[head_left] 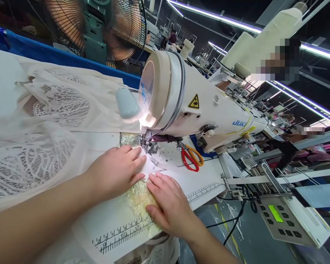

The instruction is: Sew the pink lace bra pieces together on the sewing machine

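Note:
White fabric [147, 164] lies under the presser foot area of a white sewing machine [206, 106]. My left hand [118, 167] rests on this fabric just in front of the needle, its fingers slightly bent and apart. Close by, my right hand [169, 200] lies palm down, fingers stretched over the fabric's edge and thumb apart. Between the hands, a shiny yellowish film-like patch [140, 196] covers part of the table. What lies beneath my palms is hidden. Red-and-orange-handled scissors [191, 157] sit on the machine bed, right of the needle.
Cream fabric with lace panels [63, 104] spreads over the left of the table. Behind it stands a fan [96, 33]. Printed ruler scales [126, 233] mark the table's front edge. A control box [288, 220] hangs at the right. Thread cones [275, 33] rise behind the machine.

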Demonstrator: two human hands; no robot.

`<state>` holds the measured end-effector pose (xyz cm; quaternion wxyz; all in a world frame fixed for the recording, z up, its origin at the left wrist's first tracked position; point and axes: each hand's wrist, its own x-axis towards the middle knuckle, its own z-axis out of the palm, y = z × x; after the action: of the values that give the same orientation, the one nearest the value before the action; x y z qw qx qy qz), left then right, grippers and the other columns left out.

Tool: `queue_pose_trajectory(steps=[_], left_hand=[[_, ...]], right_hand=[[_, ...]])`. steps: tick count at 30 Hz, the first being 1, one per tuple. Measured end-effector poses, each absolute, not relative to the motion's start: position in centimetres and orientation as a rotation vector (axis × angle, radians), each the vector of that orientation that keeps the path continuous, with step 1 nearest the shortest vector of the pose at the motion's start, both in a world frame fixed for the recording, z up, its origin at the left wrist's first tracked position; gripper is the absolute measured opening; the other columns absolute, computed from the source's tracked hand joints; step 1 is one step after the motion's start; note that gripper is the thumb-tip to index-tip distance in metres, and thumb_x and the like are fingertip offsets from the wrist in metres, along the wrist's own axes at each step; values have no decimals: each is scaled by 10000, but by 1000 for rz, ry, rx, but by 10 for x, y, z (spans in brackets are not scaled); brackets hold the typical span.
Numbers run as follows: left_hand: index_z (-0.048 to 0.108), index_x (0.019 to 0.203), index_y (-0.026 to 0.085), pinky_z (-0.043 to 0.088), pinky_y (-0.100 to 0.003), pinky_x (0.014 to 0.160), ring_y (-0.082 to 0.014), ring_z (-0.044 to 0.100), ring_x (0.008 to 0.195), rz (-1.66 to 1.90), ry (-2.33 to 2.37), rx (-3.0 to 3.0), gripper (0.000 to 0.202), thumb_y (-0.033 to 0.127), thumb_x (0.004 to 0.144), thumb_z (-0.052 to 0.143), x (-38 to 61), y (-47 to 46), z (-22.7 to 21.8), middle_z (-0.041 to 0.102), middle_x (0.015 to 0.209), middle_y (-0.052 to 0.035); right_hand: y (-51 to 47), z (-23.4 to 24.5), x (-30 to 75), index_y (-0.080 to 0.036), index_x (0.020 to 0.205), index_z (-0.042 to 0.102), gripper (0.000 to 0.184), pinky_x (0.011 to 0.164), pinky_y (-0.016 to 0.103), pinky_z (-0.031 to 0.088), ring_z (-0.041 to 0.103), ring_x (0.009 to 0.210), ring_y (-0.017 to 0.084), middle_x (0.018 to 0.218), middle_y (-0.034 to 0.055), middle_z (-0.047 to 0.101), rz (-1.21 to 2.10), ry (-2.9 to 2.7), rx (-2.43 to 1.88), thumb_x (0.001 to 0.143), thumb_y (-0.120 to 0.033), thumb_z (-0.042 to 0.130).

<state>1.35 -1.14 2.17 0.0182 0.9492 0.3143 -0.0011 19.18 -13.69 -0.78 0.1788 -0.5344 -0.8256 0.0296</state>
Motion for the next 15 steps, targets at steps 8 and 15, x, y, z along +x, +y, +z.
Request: queue_pose_trajectory(steps=[8,15], left_hand=[[551,1281,210,498,-426,814,-317,543,1125,-85,976,3041,422,391,909,468,15,-12,18,533,1354,-132],[599,1233,215,506,-449,852,-318,552,1139,-81,943,3060,404,377,897,444,9,-5,13,551,1343,-129]], right_hand=[[-138,-7,191,-132,1260,543,438,1063,455,391,434,1296,262,1359,110,538,152,-2345,-1560,928,-394,433],[-130,-9,194,-140,1217,549,436,1062,412,385,428,1288,243,1359,73,541,19,-2325,-1503,919,-447,465]])
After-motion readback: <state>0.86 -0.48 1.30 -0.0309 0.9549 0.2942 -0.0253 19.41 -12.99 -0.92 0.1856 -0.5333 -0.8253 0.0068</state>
